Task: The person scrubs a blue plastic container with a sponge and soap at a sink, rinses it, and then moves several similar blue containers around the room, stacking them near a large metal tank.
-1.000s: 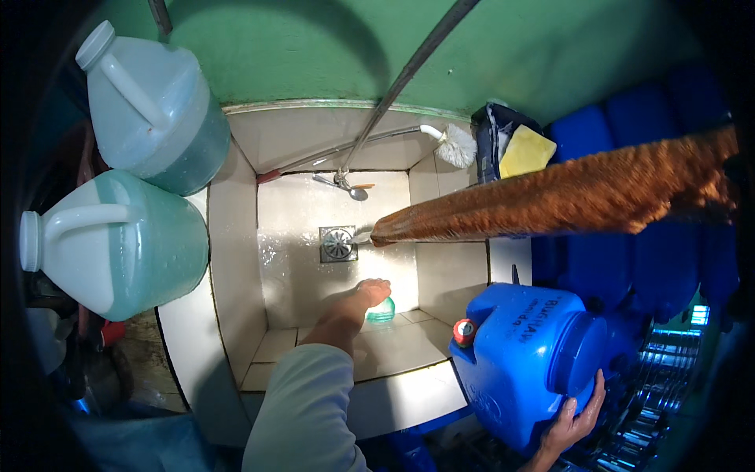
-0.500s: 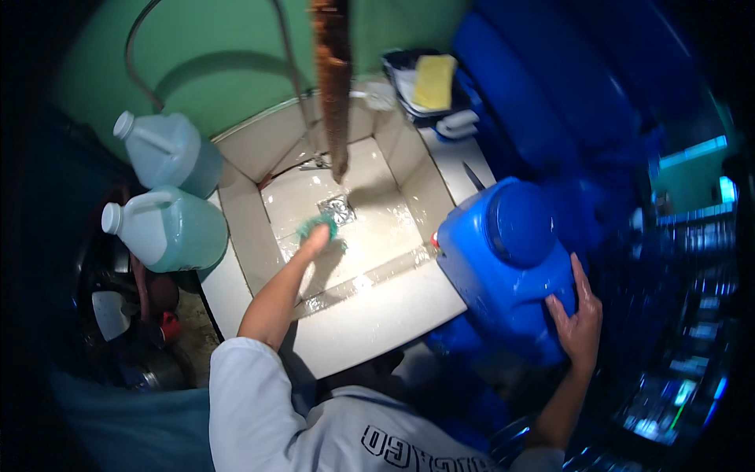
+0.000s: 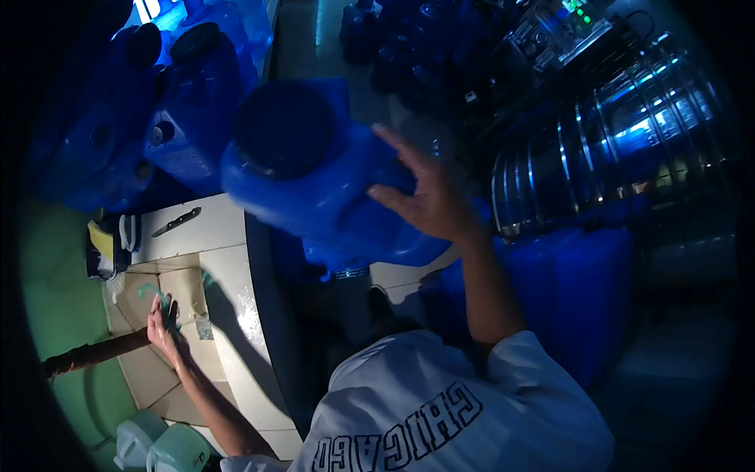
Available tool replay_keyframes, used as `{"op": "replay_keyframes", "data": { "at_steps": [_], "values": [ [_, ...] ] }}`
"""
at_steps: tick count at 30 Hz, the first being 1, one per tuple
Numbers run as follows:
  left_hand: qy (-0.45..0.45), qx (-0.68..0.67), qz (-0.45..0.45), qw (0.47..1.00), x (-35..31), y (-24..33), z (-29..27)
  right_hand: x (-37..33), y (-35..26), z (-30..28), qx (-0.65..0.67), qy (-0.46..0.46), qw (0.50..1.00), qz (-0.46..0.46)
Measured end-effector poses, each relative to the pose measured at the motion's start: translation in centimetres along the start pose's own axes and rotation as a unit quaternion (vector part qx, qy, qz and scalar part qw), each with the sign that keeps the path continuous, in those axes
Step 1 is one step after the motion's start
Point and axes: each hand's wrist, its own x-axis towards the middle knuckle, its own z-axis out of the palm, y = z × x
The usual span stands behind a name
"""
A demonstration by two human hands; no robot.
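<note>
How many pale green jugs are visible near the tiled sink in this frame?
2: both stand side by side at the bottom left edge below the tiled sink, one pale green jug left of the other. More may be hidden outside the view.

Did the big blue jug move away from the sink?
Yes. The big blue jug, under the right hand, is now lifted off the tiled sink ledge it leaned against.

A water-refilling or container-washing station is shown, dimly lit in blue. A tiled wash basin [image 3: 228, 315] is set against a green wall [image 3: 55, 315]. Many large blue water jugs [image 3: 197, 86] are stacked beside it, and one blue jug [image 3: 314, 181] is tilted at the basin's edge. Ribbed stainless steel tanks [image 3: 598, 149] are seen at the right. Pale green jugs [image 3: 161, 448] are placed by the basin.
</note>
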Motion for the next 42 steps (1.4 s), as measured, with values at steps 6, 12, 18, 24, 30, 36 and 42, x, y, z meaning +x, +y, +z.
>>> {"op": "replay_keyframes", "data": {
  "at_steps": [6, 12, 18, 24, 30, 36, 42],
  "values": [
    [0.016, 0.248, 0.176, 0.952, -4.8, -2.1, 12.5, -2.3, 5.9, -1.7, -0.013, 0.132, 0.989, 0.062],
    [-0.103, 0.218, -0.164, 0.957, -16.3, -13.2, 18.0, -4.8, 13.7, 1.9, -0.042, 0.225, 0.956, 0.183],
    [-0.155, 0.497, -0.163, 0.838, -21.3, -32.1, 14.7, -10.5, 21.8, 5.5, -0.061, 0.315, 0.917, 0.236],
    [-0.208, 0.609, -0.203, 0.738, -17.0, -48.3, 10.4, -16.1, 26.3, 9.4, -0.214, 0.373, 0.823, 0.371],
    [-0.206, 0.654, -0.176, 0.706, -8.6, -57.9, 11.5, -19.5, 29.2, 14.9, -0.156, 0.444, 0.817, 0.332],
    [-0.183, 0.679, -0.177, 0.688, -3.5, -64.1, 12.8, -22.7, 31.3, 16.7, -0.226, 0.393, 0.821, 0.349],
    [-0.161, 0.657, -0.192, 0.711, -5.2, -63.8, 12.1, -25.2, 33.3, 17.0, -0.152, 0.395, 0.821, 0.384]
  ]
}}
